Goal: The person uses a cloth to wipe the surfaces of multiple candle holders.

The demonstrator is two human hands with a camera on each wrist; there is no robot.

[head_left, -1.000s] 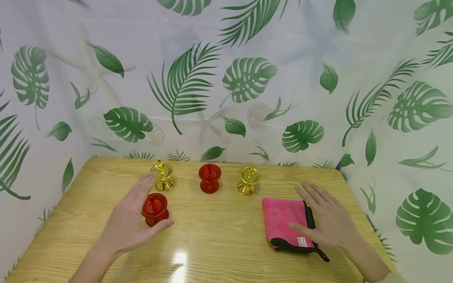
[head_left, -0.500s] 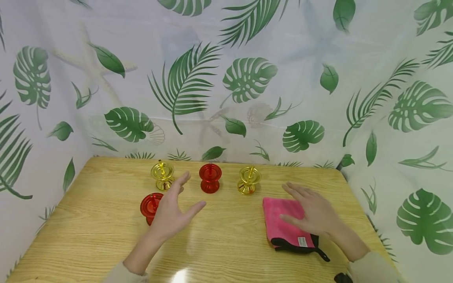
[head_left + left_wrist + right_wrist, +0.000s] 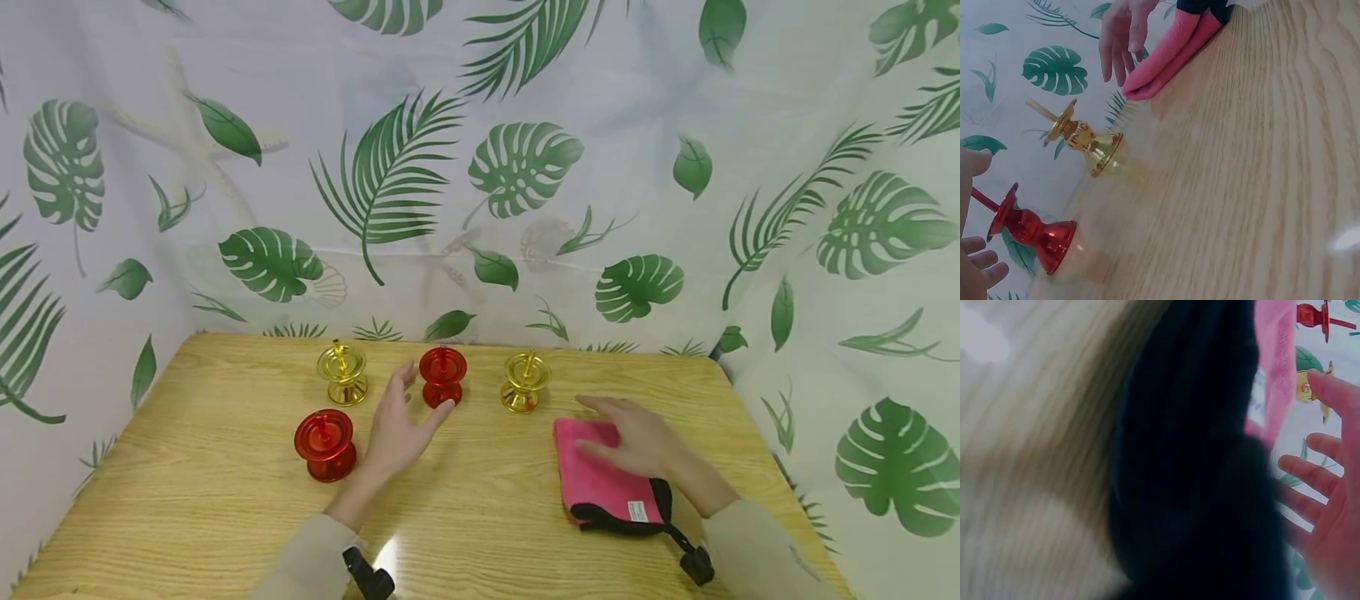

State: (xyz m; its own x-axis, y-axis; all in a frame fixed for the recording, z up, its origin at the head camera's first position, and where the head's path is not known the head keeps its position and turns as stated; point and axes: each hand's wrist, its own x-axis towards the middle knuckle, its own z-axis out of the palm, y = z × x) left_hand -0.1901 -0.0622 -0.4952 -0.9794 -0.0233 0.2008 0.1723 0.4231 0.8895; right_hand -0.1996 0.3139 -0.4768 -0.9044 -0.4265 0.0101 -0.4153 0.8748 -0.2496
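My left hand (image 3: 397, 433) hovers over the table just in front of the middle red candle holder (image 3: 442, 375), thumb spread from the fingers and nothing held. In the left wrist view that red candle holder (image 3: 1035, 234) stands close by the fingers at the left edge. My right hand (image 3: 641, 442) is over a folded pink cloth (image 3: 600, 487) with black trim and a white label, fingers loosely extended. The right wrist view shows the right hand (image 3: 1335, 519) beside the cloth (image 3: 1277, 356), holding nothing.
A second red candle holder (image 3: 326, 446) stands left of my left hand. Gold candle holders stand at the back left (image 3: 343, 375) and right of centre (image 3: 523, 383). The wooden table (image 3: 187, 500) meets a leaf-patterned curtain (image 3: 480, 308) behind.
My left hand has moved right, from the left red candle holder to the middle one. My right hand has shifted left over the cloth. The candle holders and cloth stay put.
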